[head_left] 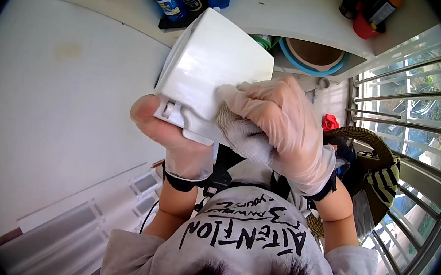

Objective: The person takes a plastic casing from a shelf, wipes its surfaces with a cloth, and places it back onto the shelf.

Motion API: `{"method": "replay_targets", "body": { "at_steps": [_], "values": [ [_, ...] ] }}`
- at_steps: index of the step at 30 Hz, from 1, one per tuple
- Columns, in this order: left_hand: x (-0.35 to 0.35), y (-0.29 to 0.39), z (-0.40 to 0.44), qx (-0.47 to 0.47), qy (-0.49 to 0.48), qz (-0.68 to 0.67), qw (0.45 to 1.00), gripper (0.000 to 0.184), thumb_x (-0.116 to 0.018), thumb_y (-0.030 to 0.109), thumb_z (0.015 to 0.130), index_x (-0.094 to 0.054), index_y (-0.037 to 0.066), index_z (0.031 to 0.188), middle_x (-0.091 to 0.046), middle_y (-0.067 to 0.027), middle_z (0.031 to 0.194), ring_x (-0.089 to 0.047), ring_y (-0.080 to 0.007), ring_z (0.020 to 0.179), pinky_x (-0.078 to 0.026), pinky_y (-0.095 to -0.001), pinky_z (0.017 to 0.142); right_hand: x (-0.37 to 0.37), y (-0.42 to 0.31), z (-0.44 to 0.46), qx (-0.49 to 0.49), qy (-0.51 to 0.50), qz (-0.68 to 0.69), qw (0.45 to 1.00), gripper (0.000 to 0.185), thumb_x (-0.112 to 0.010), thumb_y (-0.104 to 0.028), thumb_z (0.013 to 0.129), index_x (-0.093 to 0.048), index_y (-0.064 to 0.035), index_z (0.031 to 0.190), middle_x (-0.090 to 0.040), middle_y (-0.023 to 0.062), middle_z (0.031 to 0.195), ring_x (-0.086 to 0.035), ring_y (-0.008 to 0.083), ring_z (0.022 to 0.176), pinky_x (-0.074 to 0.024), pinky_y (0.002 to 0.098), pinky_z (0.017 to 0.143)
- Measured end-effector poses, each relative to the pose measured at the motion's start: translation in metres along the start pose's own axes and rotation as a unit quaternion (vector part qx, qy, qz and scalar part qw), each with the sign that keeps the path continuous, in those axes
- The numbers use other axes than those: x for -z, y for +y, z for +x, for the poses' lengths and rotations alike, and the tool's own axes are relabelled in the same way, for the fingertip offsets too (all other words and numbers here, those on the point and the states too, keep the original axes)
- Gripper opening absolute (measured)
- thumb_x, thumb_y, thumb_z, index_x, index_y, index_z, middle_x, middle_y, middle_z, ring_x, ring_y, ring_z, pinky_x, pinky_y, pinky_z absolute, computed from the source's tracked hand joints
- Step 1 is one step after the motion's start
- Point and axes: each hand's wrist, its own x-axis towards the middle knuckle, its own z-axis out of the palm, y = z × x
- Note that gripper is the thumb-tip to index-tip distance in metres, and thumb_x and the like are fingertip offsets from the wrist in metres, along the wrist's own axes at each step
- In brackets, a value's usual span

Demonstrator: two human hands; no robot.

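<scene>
- A glossy white box-like plastic piece (223,57) is held up in front of the person's torso, tilted, its broad smooth face toward the camera.
- Its long axis seems to run away from the body, the far end leaning rightward; a small notched fitting (168,109) sits at the near left corner.
- The left hand (175,144), in a thin see-through glove, grips that near left corner, thumb alongside the fitting; its other fingers are hidden.
- The right hand (286,124), gloved likewise, is closed around a bunched grey-white textured cloth (240,131), which lies against the piece's near right part.
- So the far end is well apart from the left hand; the right hand is nearer to it.
- Beyond the piece stand blue labelled bottles (167,4) and a round blue-rimmed basin (308,68).
</scene>
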Motion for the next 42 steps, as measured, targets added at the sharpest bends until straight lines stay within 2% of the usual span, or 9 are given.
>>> {"method": "replay_targets", "body": {
  "at_steps": [5, 9, 13, 16, 21, 29, 31, 36, 42],
  "values": [
    [-0.001, 0.002, -0.01, -0.036, 0.042, 0.1, 0.993, 0.06, -0.043, 0.046, 0.071, -0.048, -0.004, 0.104, -0.052, -0.0126, 0.1, -0.052, -0.0219, 0.092, -0.043, -0.0338, 0.079, 0.01, 0.013, 0.006, -0.114, -0.029, 0.023, 0.993, 0.019, -0.061, -0.003, 0.069, -0.056, -0.0006, 0.087, -0.055, 0.0087, 0.075, -0.055, 0.0222, 0.069, -0.0437, 0.0282, 0.063],
    [0.003, 0.0, 0.003, -0.02, 0.112, 0.085, 0.99, 0.063, -0.047, 0.047, 0.069, -0.049, -0.004, 0.105, -0.052, -0.0137, 0.101, -0.052, -0.0239, 0.094, -0.042, -0.0343, 0.08, 0.021, 0.002, 0.012, -0.095, -0.138, -0.178, 0.97, 0.02, -0.059, -0.006, 0.065, -0.054, -0.004, 0.085, -0.051, 0.0052, 0.073, -0.053, 0.0183, 0.072, -0.0422, 0.027, 0.061],
    [0.022, -0.004, 0.012, -0.007, 0.167, 0.115, 0.979, 0.069, -0.044, 0.052, 0.074, -0.043, -0.003, 0.115, -0.048, -0.0143, 0.113, -0.047, -0.0263, 0.102, -0.039, -0.0376, 0.085, 0.031, -0.035, -0.003, 0.082, -0.309, -0.551, 0.771, 0.013, -0.052, -0.012, 0.056, -0.051, -0.0014, 0.063, -0.041, 0.0046, 0.056, -0.038, 0.0152, 0.05, -0.031, 0.0272, 0.047],
    [0.06, -0.004, 0.013, 0.04, 0.078, 0.101, 0.991, 0.077, -0.042, 0.059, 0.076, -0.036, -0.004, 0.119, -0.046, -0.0144, 0.116, -0.047, -0.0272, 0.104, -0.04, -0.0389, 0.087, 0.043, -0.038, -0.008, 0.185, -0.41, -0.369, 0.813, 0.015, -0.051, -0.011, 0.056, -0.051, 0.0015, 0.064, -0.042, 0.0053, 0.058, -0.041, 0.017, 0.054, -0.0373, 0.0292, 0.053],
    [0.084, 0.0, -0.005, 0.117, 0.047, 0.217, 0.968, 0.068, -0.073, 0.008, 0.059, -0.04, 0.001, 0.117, -0.054, -0.0082, 0.104, -0.055, -0.0199, 0.093, -0.046, -0.033, 0.081, 0.009, -0.025, -0.006, 0.087, -0.355, -0.277, 0.889, 0.015, -0.051, -0.011, 0.057, -0.051, 0.0012, 0.064, -0.043, 0.0055, 0.058, -0.041, 0.0172, 0.054, -0.0376, 0.0293, 0.053],
    [0.086, 0.012, -0.008, 0.18, 0.007, 0.368, 0.912, 0.054, -0.07, 0.013, 0.064, -0.046, -0.001, 0.11, -0.056, -0.0067, 0.096, -0.055, -0.0142, 0.085, -0.044, -0.0256, 0.075, -0.002, 0.004, -0.008, -0.025, -0.293, -0.162, 0.942, 0.015, -0.051, -0.012, 0.058, -0.052, 0.0008, 0.066, -0.044, 0.0057, 0.058, -0.042, 0.0175, 0.054, -0.0381, 0.0295, 0.053],
    [0.057, 0.01, -0.015, 0.173, 0.103, 0.396, 0.896, 0.052, -0.064, 0.023, 0.072, -0.043, 0.0, 0.114, -0.054, -0.0055, 0.098, -0.052, -0.0121, 0.087, -0.042, -0.024, 0.075, -0.004, 0.008, -0.006, -0.038, -0.286, -0.149, 0.946, 0.015, -0.051, -0.012, 0.058, -0.052, 0.0007, 0.066, -0.045, 0.0058, 0.058, -0.043, 0.0176, 0.054, -0.0382, 0.0296, 0.053],
    [0.044, 0.011, -0.015, 0.21, -0.013, 0.481, 0.851, 0.058, -0.062, 0.037, 0.074, -0.042, 0.001, 0.116, -0.054, -0.0049, 0.097, -0.049, -0.0105, 0.084, -0.04, -0.0235, 0.074, -0.003, 0.014, -0.006, -0.06, -0.273, -0.129, 0.952, 0.015, -0.051, -0.012, 0.059, -0.053, 0.0004, 0.067, -0.045, 0.0059, 0.059, -0.043, 0.0178, 0.054, -0.0385, 0.0297, 0.053],
    [0.11, -0.025, -0.019, 0.205, 0.024, 0.357, 0.911, 0.061, -0.072, 0.025, 0.065, -0.044, -0.001, 0.113, -0.055, -0.0074, 0.098, -0.054, -0.0147, 0.087, -0.044, -0.0263, 0.075, -0.011, 0.007, -0.015, -0.081, -0.263, -0.109, 0.955, 0.015, -0.051, -0.013, 0.06, -0.053, 0.0001, 0.068, -0.046, 0.0061, 0.059, -0.044, 0.018, 0.054, -0.0389, 0.0298, 0.054]
  ]
}}
